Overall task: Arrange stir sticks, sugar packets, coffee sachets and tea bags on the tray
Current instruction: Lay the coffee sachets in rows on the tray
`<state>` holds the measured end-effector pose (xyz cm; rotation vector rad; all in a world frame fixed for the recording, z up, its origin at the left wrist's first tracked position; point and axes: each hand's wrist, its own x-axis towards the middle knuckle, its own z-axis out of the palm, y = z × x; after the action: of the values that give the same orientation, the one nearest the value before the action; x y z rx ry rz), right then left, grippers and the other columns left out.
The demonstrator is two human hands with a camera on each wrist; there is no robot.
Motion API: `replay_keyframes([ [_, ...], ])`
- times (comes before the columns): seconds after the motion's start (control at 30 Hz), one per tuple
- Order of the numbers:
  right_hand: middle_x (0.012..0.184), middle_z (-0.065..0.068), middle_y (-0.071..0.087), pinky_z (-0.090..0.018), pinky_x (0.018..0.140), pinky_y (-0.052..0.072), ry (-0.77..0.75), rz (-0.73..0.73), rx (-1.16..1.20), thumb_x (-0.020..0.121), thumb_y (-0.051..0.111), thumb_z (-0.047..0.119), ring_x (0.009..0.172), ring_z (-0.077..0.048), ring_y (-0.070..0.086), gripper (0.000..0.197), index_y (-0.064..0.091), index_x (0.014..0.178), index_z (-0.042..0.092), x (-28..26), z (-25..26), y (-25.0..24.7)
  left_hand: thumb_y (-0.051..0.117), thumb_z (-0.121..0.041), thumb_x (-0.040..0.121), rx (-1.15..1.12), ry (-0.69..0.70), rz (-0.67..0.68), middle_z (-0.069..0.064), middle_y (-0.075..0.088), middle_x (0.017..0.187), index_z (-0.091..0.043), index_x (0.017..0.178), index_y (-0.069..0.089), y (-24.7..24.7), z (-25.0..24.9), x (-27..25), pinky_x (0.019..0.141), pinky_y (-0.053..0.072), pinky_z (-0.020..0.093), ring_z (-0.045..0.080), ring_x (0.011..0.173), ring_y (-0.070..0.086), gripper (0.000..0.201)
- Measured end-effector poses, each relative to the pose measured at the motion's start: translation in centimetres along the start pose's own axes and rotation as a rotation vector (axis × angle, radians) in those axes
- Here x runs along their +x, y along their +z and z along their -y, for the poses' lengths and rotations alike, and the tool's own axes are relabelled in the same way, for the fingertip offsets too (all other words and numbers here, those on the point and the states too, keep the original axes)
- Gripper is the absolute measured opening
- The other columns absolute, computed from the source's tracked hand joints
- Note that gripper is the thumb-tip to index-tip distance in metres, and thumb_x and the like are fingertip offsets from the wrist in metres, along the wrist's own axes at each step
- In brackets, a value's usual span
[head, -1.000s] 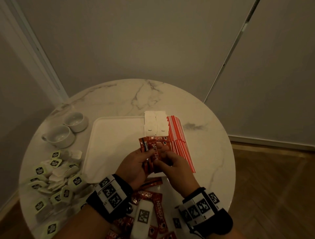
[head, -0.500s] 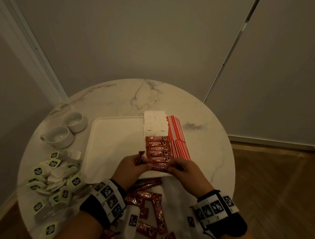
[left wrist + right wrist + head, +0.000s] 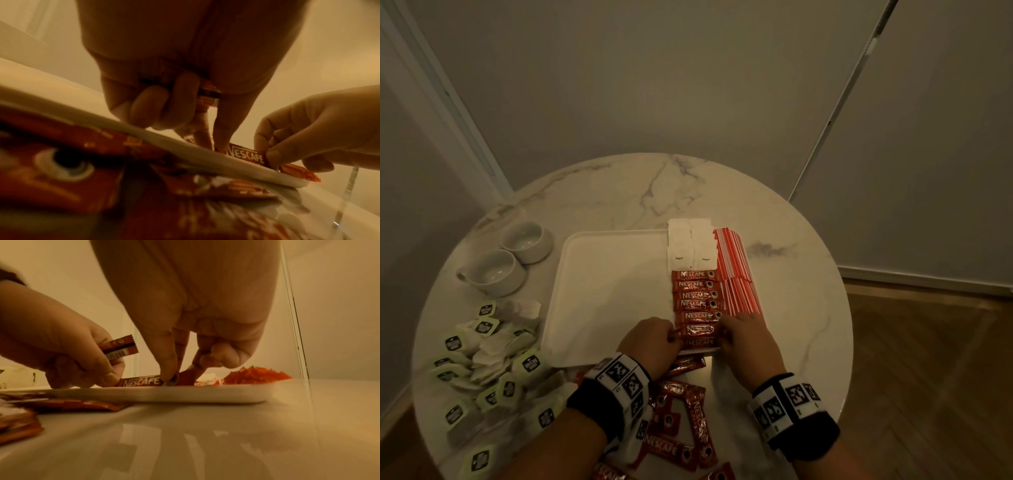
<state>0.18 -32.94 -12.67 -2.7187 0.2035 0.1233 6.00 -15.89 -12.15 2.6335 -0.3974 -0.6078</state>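
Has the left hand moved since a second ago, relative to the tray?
Yes. The left hand has come down toward the tray's near edge, from holding sachets above the tray to pressing the nearest coffee sachet flat, spare sachets still in its grip.

1. Dim, warm yellowish light throughout; the head view is grainy.
2. Near the tray (image 3: 205, 395), the glossy table (image 3: 205, 443) mirrors pale streaks.
3. Coffee sachets (image 3: 61, 170) in front of the tray blur heavily.
4. Wide-angle bending curves the walls.
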Motion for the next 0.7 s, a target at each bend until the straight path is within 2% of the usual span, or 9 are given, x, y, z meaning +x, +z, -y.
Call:
replay_keyframes([
  [0.13, 0.120, 0.005, 0.051, -0.032, 0.100, 0.042, 0.016, -0.008, 0.016, 0.096, 0.048, 0.036, 0.116, -0.015, 0.044, 0.027, 0.059, 0.119, 0.027, 0.1, 0.2, 0.0, 0.052, -0.039, 0.091, -0.075, -0.038, 0.007, -0.003, 0.060, 0.090, -0.020, 0.091, 0.056, -0.3, -0.2, -0.1, 0.073, 0.047, 0.025, 0.013, 0.082, 0.058, 0.020],
  [0.2, 0.119, 0.006, 0.051, -0.031, 0.100, 0.043, 0.016, -0.043, 0.015, 0.096, 0.049, 0.036, 0.116, -0.015, 0.044, 0.027, 0.059, 0.120, 0.027, 0.0, 0.2, -0.2, 0.048, -0.038, 0.093, -0.143, -0.024, -0.013, -0.002, 0.064, 0.097, -0.023, 0.104, 0.049, -0.5, -0.2, -0.4, 0.072, 0.049, 0.026, 0.012, 0.082, 0.059, 0.019],
  [0.27, 0.122, 0.007, 0.050, -0.030, 0.101, 0.042, 0.010, -0.033, -0.022, 0.098, 0.046, 0.037, 0.119, -0.014, 0.041, 0.029, 0.057, 0.122, 0.027, -0.3, 0.2, -0.4, 0.046, -0.038, 0.095, -0.191, 0.019, 0.008, -0.001, 0.066, 0.111, -0.030, 0.130, 0.036, -0.8, -0.3, -0.5, 0.075, 0.050, 0.027, 0.012, 0.086, 0.062, 0.038],
  [0.33, 0.124, 0.008, 0.048, -0.031, 0.104, 0.040, -0.015, 0.005, -0.070, 0.098, 0.043, 0.039, 0.120, -0.013, 0.039, 0.031, 0.056, 0.125, 0.029, -1.0, 0.4, -0.6, 0.045, -0.038, 0.095, -0.175, 0.036, 0.093, 0.001, 0.064, 0.121, -0.038, 0.148, 0.010, -0.9, -0.4, -0.5, 0.077, 0.050, 0.026, 0.012, 0.085, 0.061, 0.063],
  [0.37, 0.125, 0.009, 0.048, -0.031, 0.105, 0.039, -0.031, 0.024, -0.092, 0.098, 0.042, 0.040, 0.120, -0.013, 0.037, 0.033, 0.055, 0.126, 0.031, -1.3, 0.6, -0.6, 0.043, -0.038, 0.096, -0.156, 0.031, 0.134, 0.002, 0.063, 0.123, -0.040, 0.149, 0.000, -1.0, -0.5, -0.4, 0.078, 0.050, 0.026, 0.011, 0.084, 0.060, 0.069],
  [0.43, 0.128, 0.009, 0.047, -0.030, 0.105, 0.036, -0.061, 0.043, -0.128, 0.097, 0.041, 0.044, 0.120, -0.014, 0.035, 0.035, 0.053, 0.129, 0.035, -2.0, 0.9, -0.4, 0.039, -0.041, 0.097, -0.122, 0.019, 0.177, 0.003, 0.062, 0.123, -0.043, 0.147, -0.009, -1.0, -0.7, -0.2, 0.081, 0.051, 0.027, 0.012, 0.084, 0.060, 0.070],
  [0.57, 0.128, 0.005, 0.047, -0.032, 0.100, 0.039, -0.083, 0.024, -0.152, 0.095, 0.046, 0.047, 0.118, -0.017, 0.038, 0.036, 0.053, 0.129, 0.039, -2.6, 1.3, 0.5, 0.035, -0.043, 0.098, -0.113, 0.004, 0.212, 0.004, 0.061, 0.126, -0.044, 0.147, -0.012, -0.8, -0.7, 0.4, 0.082, 0.048, 0.026, 0.012, 0.086, 0.058, 0.068],
  [0.7, 0.127, 0.005, 0.049, -0.030, 0.098, 0.039, -0.095, 0.017, -0.169, 0.096, 0.044, 0.048, 0.116, -0.017, 0.039, 0.036, 0.055, 0.128, 0.037, -2.8, 1.4, 0.8, 0.034, -0.044, 0.097, -0.089, -0.005, 0.217, 0.004, 0.059, 0.127, -0.044, 0.147, -0.011, -0.7, -0.6, 0.6, 0.084, 0.048, 0.026, 0.012, 0.087, 0.056, 0.067],
])
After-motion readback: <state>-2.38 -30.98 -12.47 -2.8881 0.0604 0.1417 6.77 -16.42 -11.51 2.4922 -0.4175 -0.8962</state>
